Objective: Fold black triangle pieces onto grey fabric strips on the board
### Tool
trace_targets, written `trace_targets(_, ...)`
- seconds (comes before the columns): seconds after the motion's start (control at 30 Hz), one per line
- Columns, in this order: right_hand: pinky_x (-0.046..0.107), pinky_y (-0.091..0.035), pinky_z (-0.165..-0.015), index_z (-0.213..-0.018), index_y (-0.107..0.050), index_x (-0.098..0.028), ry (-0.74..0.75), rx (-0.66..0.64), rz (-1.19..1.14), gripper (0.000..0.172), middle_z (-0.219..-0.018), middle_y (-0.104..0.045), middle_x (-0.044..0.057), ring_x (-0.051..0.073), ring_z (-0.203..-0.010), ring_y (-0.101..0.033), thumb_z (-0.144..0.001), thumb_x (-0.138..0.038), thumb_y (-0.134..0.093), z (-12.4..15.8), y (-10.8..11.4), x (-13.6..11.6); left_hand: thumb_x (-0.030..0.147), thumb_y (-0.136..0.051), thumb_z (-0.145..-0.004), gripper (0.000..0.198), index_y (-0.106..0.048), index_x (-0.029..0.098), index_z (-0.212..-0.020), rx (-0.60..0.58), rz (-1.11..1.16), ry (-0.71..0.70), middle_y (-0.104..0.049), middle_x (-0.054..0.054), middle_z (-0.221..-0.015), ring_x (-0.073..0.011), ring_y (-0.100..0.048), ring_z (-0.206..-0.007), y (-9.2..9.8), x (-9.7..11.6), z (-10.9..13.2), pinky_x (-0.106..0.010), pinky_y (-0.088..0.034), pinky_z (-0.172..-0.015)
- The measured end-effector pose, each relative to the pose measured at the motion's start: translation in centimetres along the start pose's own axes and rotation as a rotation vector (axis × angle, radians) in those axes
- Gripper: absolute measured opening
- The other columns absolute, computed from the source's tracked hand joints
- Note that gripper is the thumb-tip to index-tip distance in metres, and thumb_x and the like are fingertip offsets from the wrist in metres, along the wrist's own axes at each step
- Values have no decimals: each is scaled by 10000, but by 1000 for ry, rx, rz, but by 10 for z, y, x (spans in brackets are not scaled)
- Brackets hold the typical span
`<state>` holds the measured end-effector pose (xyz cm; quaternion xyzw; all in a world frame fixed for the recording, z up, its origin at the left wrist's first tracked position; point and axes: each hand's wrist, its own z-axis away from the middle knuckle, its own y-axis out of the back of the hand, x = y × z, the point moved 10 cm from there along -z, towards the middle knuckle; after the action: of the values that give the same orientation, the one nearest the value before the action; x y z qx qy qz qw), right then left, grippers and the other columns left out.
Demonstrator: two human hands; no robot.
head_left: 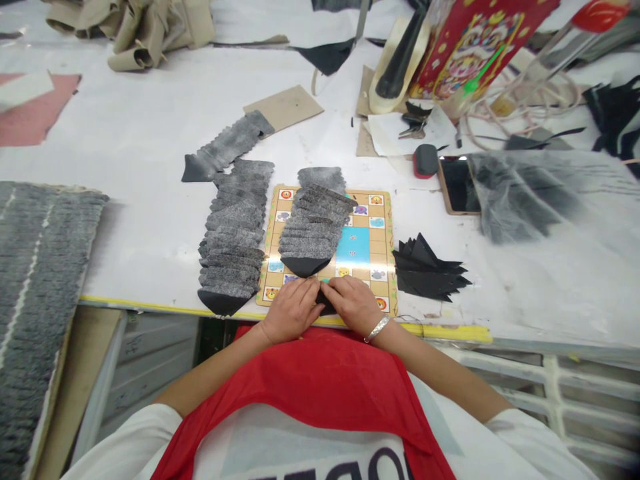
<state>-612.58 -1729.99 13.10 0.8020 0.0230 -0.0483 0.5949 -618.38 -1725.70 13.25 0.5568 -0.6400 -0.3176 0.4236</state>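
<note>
Both hands meet at the front edge of a game board (383, 257) printed with animal pictures. Between them lies a small, thin black piece of leather-like material (327, 304), mostly covered by the fingers. My left hand (294, 308) has its fingers bent and pressed together on the piece's left side. On the other side, my right hand (351, 305) pinches it with closed fingers. Just beyond the fingertips, overlapping grey pieces with a black front one (315, 230) rest on the board. A longer grey stack (233, 240) lies left of it, and a fanned pile of black pieces (430, 270) to the right.
Another grey row (227, 147) touches a beige card (285, 108). A phone (456, 183) lies partly under clear plastic (525, 190), near a black-and-red case (425, 161). A red box (475, 50) stands behind. Thick grey layered material (45, 267) fills the left side.
</note>
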Motion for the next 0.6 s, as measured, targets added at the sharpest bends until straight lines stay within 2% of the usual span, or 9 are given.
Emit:
trace_targets(0.1, 319, -364, -665, -1065, -617, -97, 23, 27, -36, 244, -865, -609, 91, 193, -765, -456, -926, -164, -429, 10, 6, 3, 305, -532, -858, 415, -492, 63, -1192, -25, 2, -5, -614, -156, -1131, -253, -543, -1046, -5, 0, 1, -377, -442, -912)
trace_targets(0.3, 320, -384, -669, -1098, -601, -81, 58, 2, -21, 264, -875, -611, 101, 190, -751, -455, -927, -146, -410, 26, 12, 6, 340, -527, -868, 466, -486, 52, -1231, -61, -17, 28, -613, -144, -1135, -253, -527, -1056, -7, -2, 2, -379, -426, -920)
trace_targets(0.47, 332, -402, -690, -1096, -599, -79, 78, -12, -6, 279, -876, -603, 116, 202, -785, -467, -930, -144, -384, 30, 15, 5, 391, -512, -877, 446, -530, 136, -1243, -102, -84, 18, -606, -105, -1171, -247, -526, -1044, -6, 4, -4, -372, -422, -892)
trace_targets(0.6, 339, -411, -706, -1099, -597, -74, 77, -23, -2, 277, -880, -601, 118, 213, -813, -477, -925, -149, -394, 36, 17, 6, 442, -490, -879, 452, -568, 149, -1215, -142, -142, 8, -607, -104, -1167, -251, -528, -1042, -5, 8, -6, -381, -402, -906)
